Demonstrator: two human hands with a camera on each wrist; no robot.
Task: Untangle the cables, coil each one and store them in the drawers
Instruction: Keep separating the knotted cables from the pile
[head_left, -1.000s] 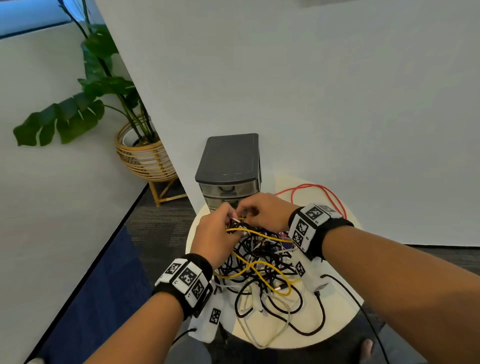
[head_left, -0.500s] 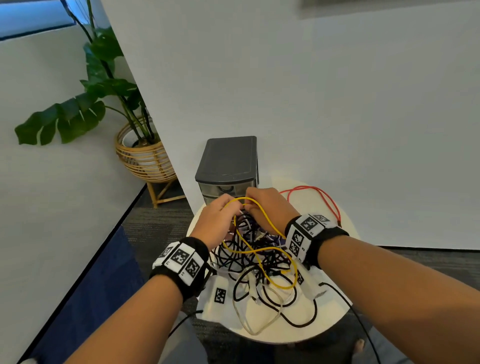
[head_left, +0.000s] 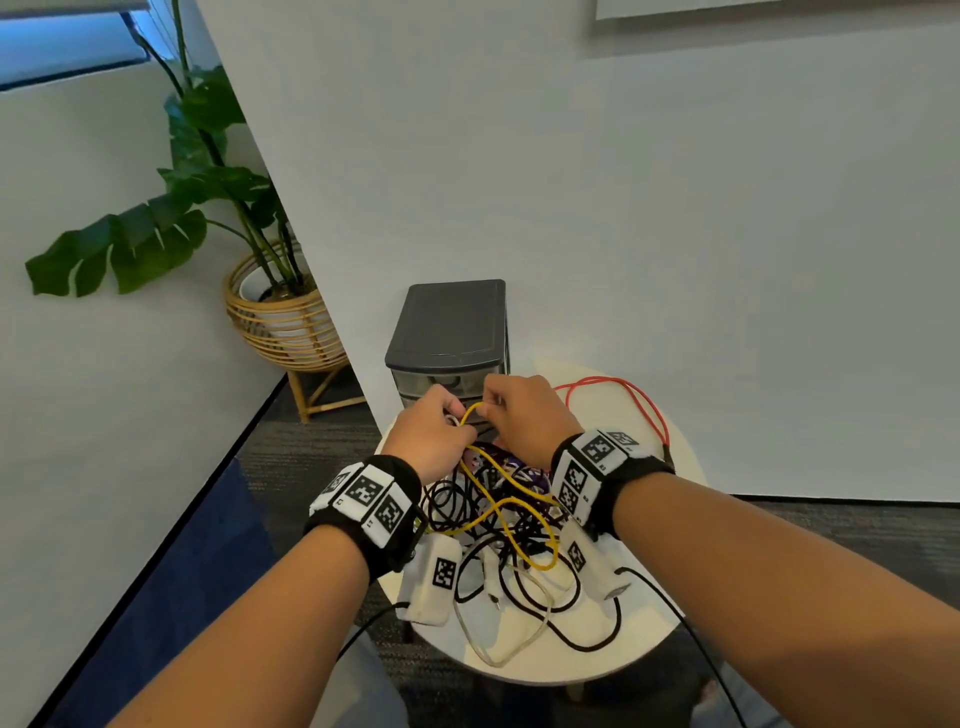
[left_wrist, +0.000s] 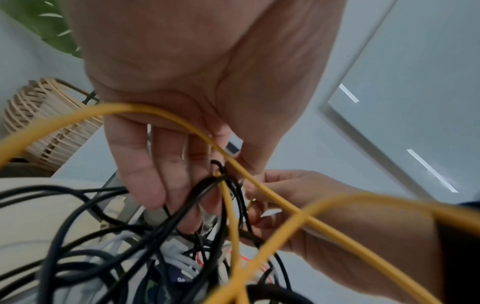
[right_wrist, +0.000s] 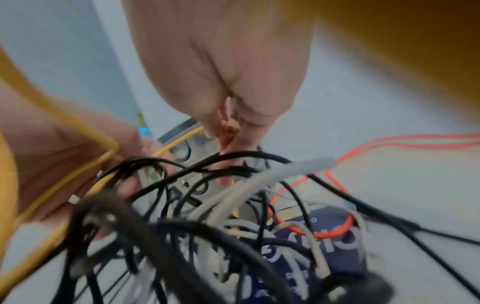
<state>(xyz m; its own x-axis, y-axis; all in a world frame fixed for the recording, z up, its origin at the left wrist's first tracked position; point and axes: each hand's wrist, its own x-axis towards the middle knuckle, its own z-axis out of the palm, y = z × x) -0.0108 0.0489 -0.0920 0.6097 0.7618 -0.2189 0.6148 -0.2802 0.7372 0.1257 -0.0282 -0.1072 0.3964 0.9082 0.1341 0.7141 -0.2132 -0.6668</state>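
We are holding both hands over the tangle of cables (head_left: 498, 525) on the round white surface (head_left: 649, 618), just in front of the dark drawer unit (head_left: 451, 332). Our left hand (head_left: 428, 441) is curling its fingers (left_wrist: 140, 168) around black strands and the yellow cable (head_left: 506, 514). Our right hand (head_left: 524, 415) is pinching a raised loop of that yellow cable with thumb and fingertips. A red cable (head_left: 631, 402) is lying apart near the surface's far right edge. A navy packet (right_wrist: 327, 242) under the pile is showing white lettering, too blurred for us to read. Black-and-white square markers are sitting on our wristbands (head_left: 369, 499).
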